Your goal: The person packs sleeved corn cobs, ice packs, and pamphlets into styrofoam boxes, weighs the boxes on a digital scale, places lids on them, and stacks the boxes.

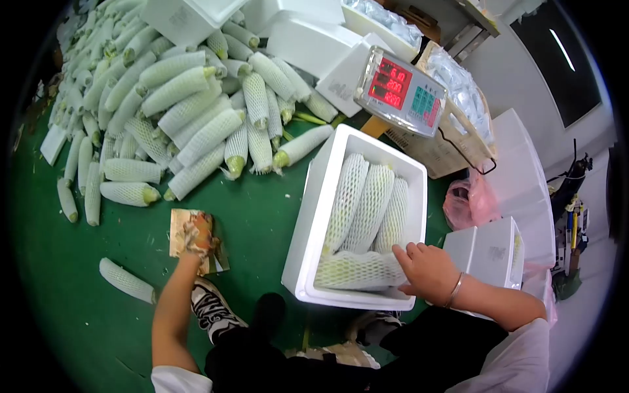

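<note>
A white foam box (303, 262) stands in front of me on a scale. Inside it lie several pale green vegetables in white foam nets (367, 203), with one netted piece (357, 270) across the near end. My right hand (426, 270) rests at the box's near right corner, its fingers apart over the end of that crosswise piece. To the left, my left hand (195, 237) is low over a brown and orange printed card or packet (213, 252) on the green floor; its fingers are blurred.
A large heap of netted vegetables (190, 98) fills the upper left. The scale's red-lit display (401, 92) stands behind the box. One netted piece (126, 280) lies near my left arm. White foam boxes (488, 252) and a pink plastic bag (473, 202) are at the right.
</note>
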The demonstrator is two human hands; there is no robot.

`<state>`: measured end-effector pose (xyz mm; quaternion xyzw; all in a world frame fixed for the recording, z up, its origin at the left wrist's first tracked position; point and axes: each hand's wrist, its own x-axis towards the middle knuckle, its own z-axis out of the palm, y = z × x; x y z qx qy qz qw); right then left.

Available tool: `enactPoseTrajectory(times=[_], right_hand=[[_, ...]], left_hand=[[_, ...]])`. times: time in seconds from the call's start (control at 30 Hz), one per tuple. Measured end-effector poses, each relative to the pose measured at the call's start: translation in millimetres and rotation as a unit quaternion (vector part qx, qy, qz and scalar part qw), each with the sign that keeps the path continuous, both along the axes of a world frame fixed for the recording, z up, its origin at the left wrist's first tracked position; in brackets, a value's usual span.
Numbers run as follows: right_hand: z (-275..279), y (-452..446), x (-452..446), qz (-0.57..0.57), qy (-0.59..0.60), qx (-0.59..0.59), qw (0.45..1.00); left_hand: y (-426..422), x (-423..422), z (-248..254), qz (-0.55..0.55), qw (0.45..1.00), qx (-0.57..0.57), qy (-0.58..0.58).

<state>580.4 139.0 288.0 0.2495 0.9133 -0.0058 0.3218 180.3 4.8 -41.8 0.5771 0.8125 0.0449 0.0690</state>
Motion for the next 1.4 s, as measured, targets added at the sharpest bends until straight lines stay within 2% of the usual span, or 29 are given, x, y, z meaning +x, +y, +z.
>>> enactPoseTrajectory(times=[0.07,0.1,0.13,0.23,0.3,0.33,0.4,0.43,0.47,0.5,0.53,0.57,0.63,0.67,0.7,0.8,0.97,1.07,1.2,1.27,1.3,1.33,1.37,1.4], right_hand=[[-13,5,4,-0.04,-0.044,-0.057,0.997],[-39,8,15,-0.002,0.003,-0.049,0.999],[-57,13,12,-0.028,0.021,-0.052,0.998],[-81,19,20,-0.039,0.068,-0.071,0.994],[-76,16,32,0.026,0.112,-0.011,0.993],[-67,12,38,0.003,0.12,-0.014,0.993],[-41,8,38,-0.033,0.149,-0.017,0.988],[-20,9,44,-0.048,0.201,-0.013,0.978],[0,10,54,-0.061,0.248,-0.01,0.967],[13,8,68,-0.044,0.328,0.062,0.942],[26,10,81,-0.062,0.327,0.088,0.939],[37,12,98,-0.061,0.328,0.105,0.937],[54,4,137,-0.192,0.342,0.024,0.919],[59,-3,155,-0.224,0.33,0.037,0.916],[61,-10,173,-0.255,0.316,0.048,0.912],[56,-33,223,-0.336,0.32,0.048,0.884],[53,-40,236,-0.427,0.291,0.004,0.856],[52,-25,202,-0.345,0.321,0.003,0.882],[63,-19,106,-0.22,0.365,-0.049,0.903],[64,-24,35,-0.185,0.391,-0.135,0.892],[56,-21,0,-0.093,0.416,-0.179,0.887],[48,-21,-41,-0.007,0.441,-0.216,0.871],[41,-22,-87,0.075,0.416,-0.24,0.874],[20,-24,-131,0.146,0.392,-0.238,0.876]], left_hand=[[20,-3,43,0.022,0.983,-0.153,-0.097],[12,-11,22,-0.008,0.99,-0.116,-0.077],[5,-19,0,-0.038,0.995,-0.079,-0.054],[-5,-41,-39,-0.045,0.992,-0.036,-0.113],[-11,-55,-64,-0.037,0.989,-0.047,-0.138],[-14,-55,-59,-0.047,0.998,0.004,-0.037],[-2,-33,26,-0.028,0.991,-0.103,-0.086],[-7,-64,-31,0.003,0.997,-0.079,0.006],[-12,-56,-18,-0.006,1.0,-0.029,-0.006],[-18,-44,4,-0.008,1.0,0.023,-0.019],[-20,-39,23,-0.008,0.996,0.079,-0.028],[-17,-49,1,-0.035,0.998,0.045,0.028],[-2,-48,-6,0.014,0.984,-0.033,-0.174],[3,-40,-12,0.003,0.996,-0.086,0.017],[11,-42,-9,0.04,0.987,-0.152,-0.011],[-5,-76,-56,0.02,0.988,-0.078,-0.128],[-12,-71,-40,0.034,0.992,-0.077,-0.096],[-9,-72,-32,0.042,0.995,-0.037,-0.086],[-24,-71,-6,0.091,0.992,-0.005,-0.088],[-34,-75,-9,0.103,0.989,0.036,-0.1],[-42,-78,-15,0.114,0.983,0.072,-0.121],[-50,-82,-21,0.141,0.964,0.111,-0.196],[-54,-86,-23,0.261,0.814,0.198,-0.479],[-57,-90,-34,0.348,0.562,0.263,-0.703]])
